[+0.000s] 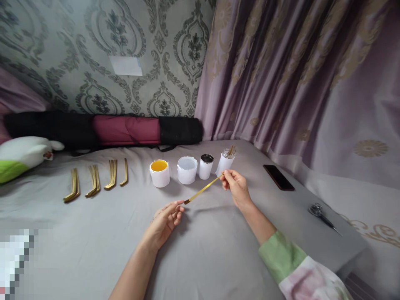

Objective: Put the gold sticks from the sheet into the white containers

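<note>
In my right hand (236,185) is a slim yellow paintbrush (203,191), pinched near the end of its handle. It slants down to the left, with its dark brown bristles lowest. My left hand (167,221) is palm-up with loosely curled fingers, its fingertips at the bristle tip; whether they touch is hard to tell. Beyond the brush stand a white tub with yellow inside (160,177), a white tub with a pale inside (187,173), a white cup with a dark inside (205,168), and a white-wrapped glass jar (223,163) holding several thin sticks (231,150).
Bundles of thin golden sticks with bent ends (93,181) lie at the left, with a single one (125,171) beside them. A phone (278,177) and scissors (325,217) lie at the right. A plush toy (25,158) and a long black-and-maroon bag (126,130) line the back.
</note>
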A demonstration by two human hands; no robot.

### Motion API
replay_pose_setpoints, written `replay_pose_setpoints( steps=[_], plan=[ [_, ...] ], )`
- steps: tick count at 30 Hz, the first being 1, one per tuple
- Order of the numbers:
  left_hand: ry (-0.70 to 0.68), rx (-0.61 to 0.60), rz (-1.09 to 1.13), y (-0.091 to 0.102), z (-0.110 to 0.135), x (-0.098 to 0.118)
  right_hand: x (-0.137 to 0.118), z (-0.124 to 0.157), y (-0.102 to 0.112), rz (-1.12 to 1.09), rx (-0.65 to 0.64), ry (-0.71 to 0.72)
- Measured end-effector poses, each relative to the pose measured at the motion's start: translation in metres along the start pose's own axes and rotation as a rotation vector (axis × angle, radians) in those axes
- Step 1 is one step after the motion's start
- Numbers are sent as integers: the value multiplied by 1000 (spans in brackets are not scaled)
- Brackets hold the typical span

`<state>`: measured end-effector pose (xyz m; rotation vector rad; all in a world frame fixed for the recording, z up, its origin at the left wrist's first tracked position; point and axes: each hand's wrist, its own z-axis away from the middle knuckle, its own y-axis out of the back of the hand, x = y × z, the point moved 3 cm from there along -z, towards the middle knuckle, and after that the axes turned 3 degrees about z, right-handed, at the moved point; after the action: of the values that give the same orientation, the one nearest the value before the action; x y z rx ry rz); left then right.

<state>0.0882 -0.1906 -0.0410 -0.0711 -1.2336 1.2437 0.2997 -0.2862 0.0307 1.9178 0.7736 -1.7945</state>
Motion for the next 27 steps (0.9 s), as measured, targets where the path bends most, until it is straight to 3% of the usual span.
replay_pose_setpoints(
  steps=[5, 18, 27],
  plan=[
    [-1, 64, 121, 6, -3, 4, -26, -7, 18, 22, 65, 40],
    [20, 50, 267, 8, -3, 7, -109, -55, 78, 55, 345, 249],
    [11, 44, 278, 5, -2, 8, -141, -83, 99, 94, 478, 310]
  ],
)
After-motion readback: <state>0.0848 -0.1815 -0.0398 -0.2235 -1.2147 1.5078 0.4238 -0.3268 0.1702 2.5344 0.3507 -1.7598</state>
